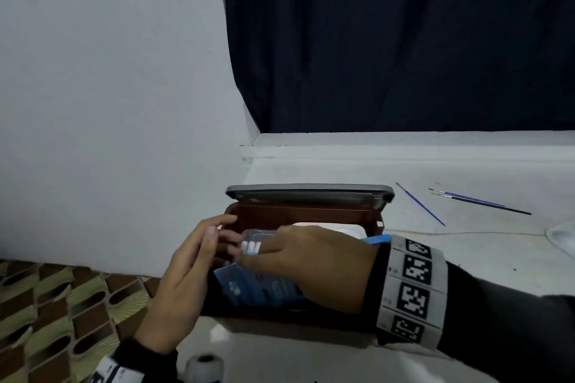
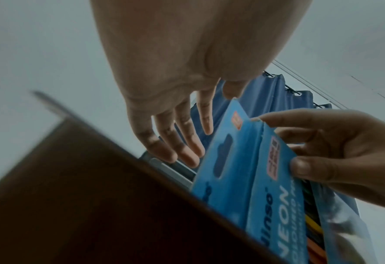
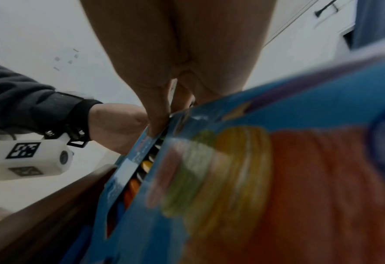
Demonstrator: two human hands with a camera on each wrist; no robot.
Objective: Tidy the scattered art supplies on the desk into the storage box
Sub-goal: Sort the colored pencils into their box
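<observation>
Tilting into the open storage box (image 1: 311, 211), the blue marker pack (image 1: 261, 288) is pinched at its upper edge by the right hand (image 1: 314, 264), its long axis sloping down toward the box's near-left corner. The left hand (image 1: 183, 277), fingers straight and holding nothing, waits just beside the pack at the box's left wall. Three paintbrushes (image 1: 479, 200) lie on the surface well to the box's right, nearer the right hand.

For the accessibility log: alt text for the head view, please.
Right hand lowers a blue packet into an open brown box on a white desk; the left hand hovers open beside it. Three paintbrushes lie to the right.
</observation>
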